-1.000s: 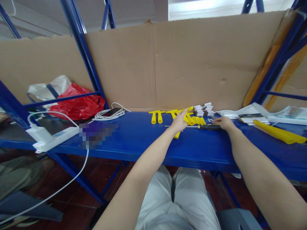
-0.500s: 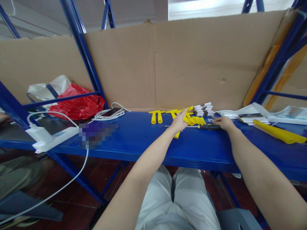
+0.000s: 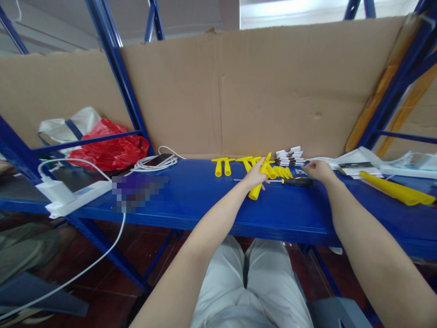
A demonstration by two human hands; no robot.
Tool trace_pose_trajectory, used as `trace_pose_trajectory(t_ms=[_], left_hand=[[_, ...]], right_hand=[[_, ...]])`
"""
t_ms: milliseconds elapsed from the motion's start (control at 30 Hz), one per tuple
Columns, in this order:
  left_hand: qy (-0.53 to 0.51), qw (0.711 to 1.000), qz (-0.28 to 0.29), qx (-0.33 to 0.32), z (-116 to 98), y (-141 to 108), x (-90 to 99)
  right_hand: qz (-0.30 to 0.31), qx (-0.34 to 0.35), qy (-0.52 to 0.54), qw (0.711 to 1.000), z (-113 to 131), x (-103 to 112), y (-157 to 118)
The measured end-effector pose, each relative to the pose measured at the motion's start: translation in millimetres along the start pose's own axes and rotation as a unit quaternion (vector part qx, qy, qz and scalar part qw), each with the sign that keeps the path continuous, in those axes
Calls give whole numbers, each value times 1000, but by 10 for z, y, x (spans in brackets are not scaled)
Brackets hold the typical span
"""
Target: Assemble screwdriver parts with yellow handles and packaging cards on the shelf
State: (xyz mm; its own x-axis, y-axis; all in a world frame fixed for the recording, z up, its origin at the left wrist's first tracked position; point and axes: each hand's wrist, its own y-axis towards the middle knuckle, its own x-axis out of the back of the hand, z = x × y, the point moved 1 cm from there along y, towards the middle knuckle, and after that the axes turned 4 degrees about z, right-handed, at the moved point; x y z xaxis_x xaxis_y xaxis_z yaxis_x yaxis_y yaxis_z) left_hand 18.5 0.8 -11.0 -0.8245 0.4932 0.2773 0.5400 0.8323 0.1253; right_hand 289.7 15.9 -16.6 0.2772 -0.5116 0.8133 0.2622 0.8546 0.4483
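Note:
My left hand (image 3: 256, 174) is closed round a yellow T-shaped plastic handle (image 3: 254, 193), its hollow round end pointing toward me. My right hand (image 3: 320, 171) pinches a small thin piece at its fingertips, too small to name. Just below it lies a screwdriver (image 3: 297, 181) with a black and yellow grip, its shaft running left behind my left hand. More yellow T-shaped handles (image 3: 227, 166) lie in a row left of my left hand. Between the hands are several small yellow pieces (image 3: 282, 171) and a stack of white and dark flat pieces (image 3: 290, 157).
A cardboard sheet (image 3: 273, 91) stands behind the blue bench (image 3: 198, 200). To the right lie a yellow bag-like roll (image 3: 398, 188) and white packaging (image 3: 362, 157). On the left are a power strip (image 3: 85, 196), coiled white cable (image 3: 153, 164) and a red plastic bag (image 3: 112, 146).
The yellow handle in my left hand has tilted more upright and shifted slightly right. My right hand has lifted a little off the screwdriver's end, fingers bent in.

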Motion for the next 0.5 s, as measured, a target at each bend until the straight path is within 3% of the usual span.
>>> trace_pose_trajectory(t_ms=[100, 233, 500], left_hand=[[-60, 998, 25, 16, -40, -5, -7], [-123, 991, 53, 27, -83, -11, -10], [-180, 979, 80, 59, -141, -56, -2]], right_hand=[[-13, -13, 51, 999, 191, 85, -10], [-39, 22, 187, 981, 480, 127, -45], [38, 122, 318, 940, 840, 60, -167]])
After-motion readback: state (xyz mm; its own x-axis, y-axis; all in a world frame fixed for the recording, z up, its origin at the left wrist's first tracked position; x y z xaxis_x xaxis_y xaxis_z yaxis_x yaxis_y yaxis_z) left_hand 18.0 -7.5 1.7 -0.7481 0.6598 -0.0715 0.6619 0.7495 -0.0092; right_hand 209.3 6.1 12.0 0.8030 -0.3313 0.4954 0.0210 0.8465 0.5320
